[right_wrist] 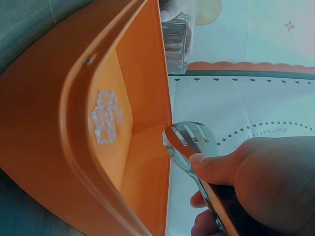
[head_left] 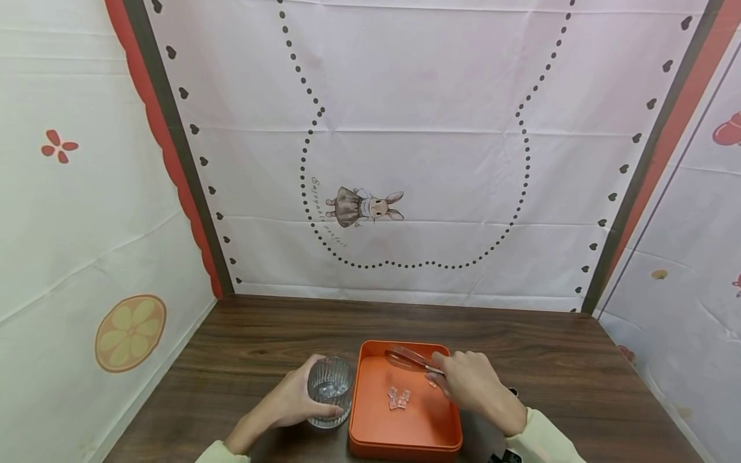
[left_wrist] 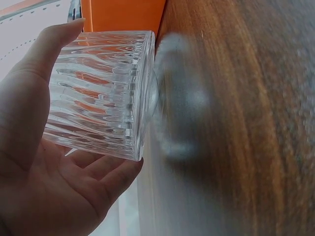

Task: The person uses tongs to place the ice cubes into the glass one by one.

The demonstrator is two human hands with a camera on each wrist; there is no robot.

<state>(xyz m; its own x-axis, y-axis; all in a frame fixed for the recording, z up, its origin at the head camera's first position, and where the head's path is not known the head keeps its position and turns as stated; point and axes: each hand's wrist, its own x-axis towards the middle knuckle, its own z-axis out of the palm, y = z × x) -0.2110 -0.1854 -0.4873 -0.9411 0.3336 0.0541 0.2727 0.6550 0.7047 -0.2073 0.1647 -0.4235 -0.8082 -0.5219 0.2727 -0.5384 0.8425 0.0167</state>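
My left hand (head_left: 295, 395) grips a clear ribbed glass (head_left: 331, 386) around its side, just left of the orange box. In the left wrist view the thumb and fingers wrap the ribbed glass (left_wrist: 98, 93), its base close by the wooden tabletop. Clear bits show inside it from above. My right hand (head_left: 471, 382) holds metal tongs (right_wrist: 197, 142) with a slotted end over the box's far right part. A clear piece (right_wrist: 166, 138) shows at the tongs' tip. Several small clear cubes (head_left: 399, 399) lie together on the box floor.
The open orange box (head_left: 405, 434) has low upright walls and stands on the dark wooden table (head_left: 266, 334). Printed white cloth (head_left: 417, 193) rises behind the table and along both sides. A small dark object (head_left: 512, 391) is partly hidden by the right forearm.
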